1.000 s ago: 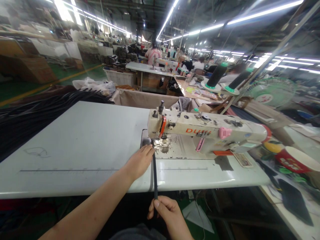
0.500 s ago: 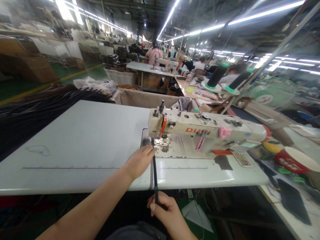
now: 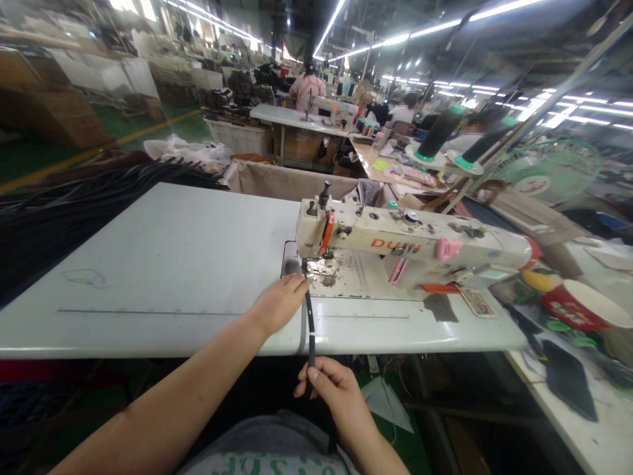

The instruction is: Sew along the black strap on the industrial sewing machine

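Note:
A white sewing machine (image 3: pixel 366 237) stands on the pale tabletop (image 3: pixel 198 251). A narrow black strip (image 3: pixel 310 313) runs from its needle area down over the table's front edge, with a small light mark across it near that edge. My left hand (image 3: pixel 281 303) lies on the table just in front of the needle area, fingers together on the upper part of the strip. Below the front edge, my right hand (image 3: pixel 329 389) pinches the strip between thumb and fingers.
Black strips (image 3: pixel 74 211) are heaped left of the table. On the right are thread cones (image 3: pixel 438 135), a green fan (image 3: pixel 544 178), a red bowl (image 3: pixel 578 310) and a dark flat object (image 3: pixel 568 379). A person in pink (image 3: pixel 306 89) sits farther back.
The view has tilted down slightly, so table and machine appear higher. A light mark now shows on the strip above my right hand. Both hands keep their hold.

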{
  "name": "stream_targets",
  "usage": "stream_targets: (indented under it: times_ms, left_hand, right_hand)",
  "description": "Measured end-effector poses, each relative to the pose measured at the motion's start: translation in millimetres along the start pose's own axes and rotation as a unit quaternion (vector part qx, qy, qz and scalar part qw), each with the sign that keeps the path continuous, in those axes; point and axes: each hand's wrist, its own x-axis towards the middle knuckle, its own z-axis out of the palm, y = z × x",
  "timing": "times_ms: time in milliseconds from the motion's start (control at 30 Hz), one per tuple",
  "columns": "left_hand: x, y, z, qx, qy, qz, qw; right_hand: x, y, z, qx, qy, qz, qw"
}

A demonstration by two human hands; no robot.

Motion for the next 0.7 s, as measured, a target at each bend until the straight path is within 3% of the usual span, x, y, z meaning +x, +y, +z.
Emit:
stream_targets:
  times_ms: [300, 700]
  left_hand:
    - [-1, -1, -0.5, -0.005, -0.009, 0.004, 1.0]
    - [-3, -1, 4.7, 0.018, 0.007, 0.009, 1.0]
  right_hand:
    - [-4, 0, -2, -0.013, -0.004, -0.007, 1.0]
    - [3, 20, -6, -0.029, -0.003, -0.034, 0.999]
